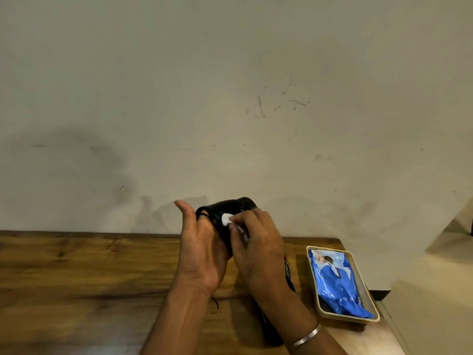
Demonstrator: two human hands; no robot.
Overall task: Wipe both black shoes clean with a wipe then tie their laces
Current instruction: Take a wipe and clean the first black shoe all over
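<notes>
Gripping one black shoe [231,208] above the table [76,278], the left hand [202,252] is steadying it while the right hand [258,248] is pinching a white wipe [226,219] against it, the second shoe [270,329] lying under that forearm.

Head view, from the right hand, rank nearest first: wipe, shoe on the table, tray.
1. Wipe, pinched in the right hand.
2. Shoe on the table, under its forearm.
3. Tray, farther right.
</notes>
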